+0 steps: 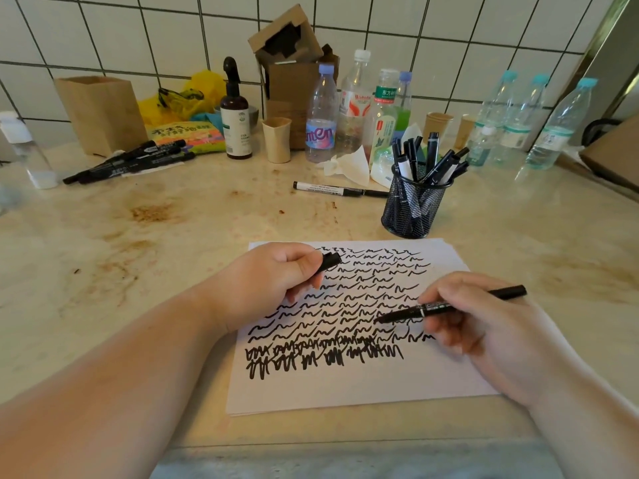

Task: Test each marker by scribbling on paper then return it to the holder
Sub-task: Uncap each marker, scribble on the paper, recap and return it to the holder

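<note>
1. The right hand (480,326) is gripping a black marker (449,307), its tip touching the scribbled paper (345,392) near the middle of the desk (173,236).
2. The left hand (273,281) is pinching the marker's cap (328,261) over the paper's far left corner.
3. The mesh holder (411,205) is standing just beyond the paper, holding several markers; one loose marker (339,189) is lying to its left.

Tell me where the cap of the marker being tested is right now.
In the head view, the cap is gripped in the left hand, over the upper left of the paper, across from the right hand holding the marker.
</note>
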